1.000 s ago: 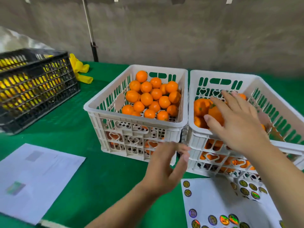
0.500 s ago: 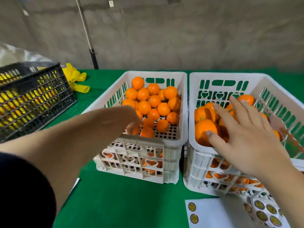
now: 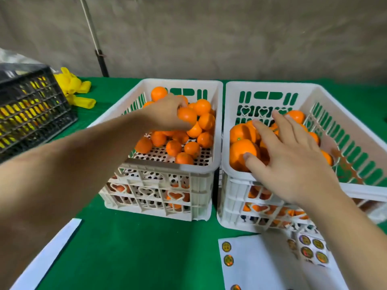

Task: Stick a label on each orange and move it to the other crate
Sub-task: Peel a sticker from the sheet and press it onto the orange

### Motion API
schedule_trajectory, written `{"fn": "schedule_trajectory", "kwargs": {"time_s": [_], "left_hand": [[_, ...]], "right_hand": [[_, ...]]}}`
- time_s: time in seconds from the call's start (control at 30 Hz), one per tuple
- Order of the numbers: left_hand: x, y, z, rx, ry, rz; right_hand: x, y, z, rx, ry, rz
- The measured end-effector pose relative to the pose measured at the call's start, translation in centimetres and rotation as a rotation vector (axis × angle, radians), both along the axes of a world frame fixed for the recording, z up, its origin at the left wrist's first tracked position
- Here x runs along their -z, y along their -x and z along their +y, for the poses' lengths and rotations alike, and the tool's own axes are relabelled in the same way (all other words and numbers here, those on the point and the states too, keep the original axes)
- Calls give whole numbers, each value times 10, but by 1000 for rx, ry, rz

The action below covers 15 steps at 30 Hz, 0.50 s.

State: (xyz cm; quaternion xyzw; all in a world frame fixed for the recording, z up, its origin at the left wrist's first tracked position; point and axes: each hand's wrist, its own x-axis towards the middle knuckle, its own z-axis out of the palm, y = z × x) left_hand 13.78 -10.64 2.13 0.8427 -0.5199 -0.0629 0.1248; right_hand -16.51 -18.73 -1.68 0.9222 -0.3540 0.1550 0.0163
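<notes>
Right hand (image 3: 293, 162), fingers spread flat, reaches over oranges in the right crate (image 3: 261, 86) for the next fruit, label sheet (image 3: 261, 264) close below; farther off, left hand (image 3: 167, 114) grasps an orange (image 3: 187, 115) inside the left crate (image 3: 178, 166), apparently setting it down.

No legible text found. Round stickers (image 3: 226, 246) on the sheet (image 3: 257, 266) at 5 o'clock are too blurred to read.

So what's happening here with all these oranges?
A person is sorting oranges between two white crates on a green table. The left hand is in the left crate, fingers curled on an orange. The right hand lies spread over the oranges in the right crate. A sheet of round stickers lies in front.
</notes>
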Motion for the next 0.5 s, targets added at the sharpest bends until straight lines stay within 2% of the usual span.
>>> {"fn": "schedule_trajectory", "kwargs": {"time_s": [0.07, 0.13, 0.2, 0.27, 0.37, 0.5], "left_hand": [[-17, 31, 18, -33, 358, 95], [-21, 67, 41, 33, 688, 166], [-6, 110, 73, 169, 945, 159], [27, 147, 100, 216, 1094, 151], [98, 194, 119, 192, 1099, 248], [189, 225, 126, 110, 748, 495]], "right_hand": [[-1, 1, 1, 4, 1, -10], [-1, 1, 3, 8, 5, -22], [-1, 2, 6, -5, 13, -29], [-2, 3, 7, -18, 10, -28], [-2, 4, 9, -25, 40, -29], [-1, 7, 13, -56, 128, -68]]}}
